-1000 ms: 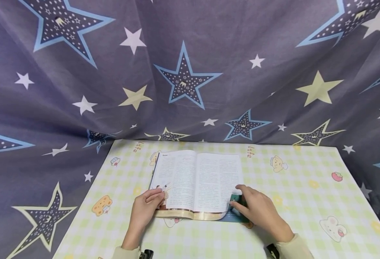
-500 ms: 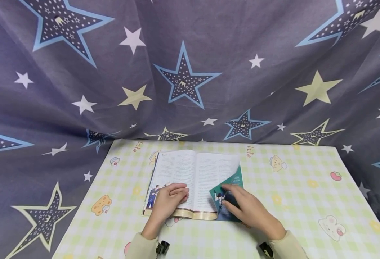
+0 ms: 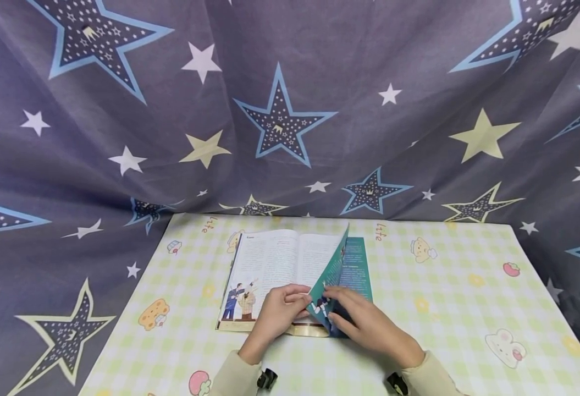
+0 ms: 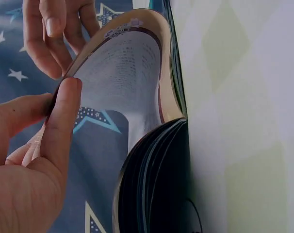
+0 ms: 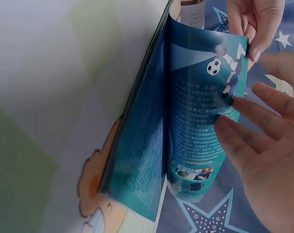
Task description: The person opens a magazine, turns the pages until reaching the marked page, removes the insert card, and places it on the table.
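An open magazine [image 3: 270,253] lies on the table, its left page showing printed text and two drawn figures. One right-hand page [image 5: 200,116] is lifted and curls leftward, its teal side with a soccer drawing facing right. My left hand [image 3: 282,308] pinches that page's edge between thumb and finger, plainly seen in the left wrist view. My right hand [image 3: 364,322] touches the teal side with spread fingertips [image 5: 224,121]. Under the lifted page, another teal page [image 3: 359,264] lies flat. In the left wrist view, the right hand [image 4: 55,34] appears beyond the page edge.
The tabletop [image 3: 458,308] wears a green-and-white checked cover with cartoon prints. A dark curtain [image 3: 280,181] with stars hangs behind the table's far edge. Small black devices [image 3: 267,379] sit at both wrists.
The right hand has lifted the right page and brought it leftward, uncovering teal pages. My left hand has moved right from the left page and now pinches the lifted page's edge.
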The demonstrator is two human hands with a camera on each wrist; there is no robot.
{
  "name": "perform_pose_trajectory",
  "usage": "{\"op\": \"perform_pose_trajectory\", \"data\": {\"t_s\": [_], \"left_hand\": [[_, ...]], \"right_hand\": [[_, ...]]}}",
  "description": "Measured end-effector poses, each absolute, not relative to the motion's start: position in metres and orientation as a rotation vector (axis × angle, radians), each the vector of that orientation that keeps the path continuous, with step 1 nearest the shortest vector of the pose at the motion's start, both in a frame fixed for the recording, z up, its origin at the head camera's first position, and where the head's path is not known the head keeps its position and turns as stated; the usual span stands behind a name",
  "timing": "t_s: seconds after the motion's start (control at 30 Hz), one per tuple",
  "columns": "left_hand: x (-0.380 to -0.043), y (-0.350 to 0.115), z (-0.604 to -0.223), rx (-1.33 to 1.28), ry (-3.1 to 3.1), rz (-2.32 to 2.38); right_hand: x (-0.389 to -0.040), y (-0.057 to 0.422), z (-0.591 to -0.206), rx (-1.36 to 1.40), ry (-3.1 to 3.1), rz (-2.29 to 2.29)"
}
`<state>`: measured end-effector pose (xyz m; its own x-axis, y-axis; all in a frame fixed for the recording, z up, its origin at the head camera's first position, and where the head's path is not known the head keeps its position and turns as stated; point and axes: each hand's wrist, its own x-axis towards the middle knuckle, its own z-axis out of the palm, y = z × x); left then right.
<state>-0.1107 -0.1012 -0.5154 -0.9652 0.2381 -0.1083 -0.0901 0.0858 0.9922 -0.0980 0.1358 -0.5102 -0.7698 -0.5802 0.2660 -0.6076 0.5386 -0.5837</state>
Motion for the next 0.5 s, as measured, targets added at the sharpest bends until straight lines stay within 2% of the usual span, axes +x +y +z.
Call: {"op": "perform_pose_trajectory", "data": {"t_s": [0.23, 0.5], "left_hand": [[-0.107, -0.118, -0.516, 0.071, 2.17, 2.017], [-0.098, -0.163, -0.518, -0.247, 2.293, 2.089]], "right_hand": [[-0.096, 0.137, -0.511, 0.99, -2.752, 1.013], [-0.096, 0.142, -0.516, 1.087, -2.785, 0.795]]}}
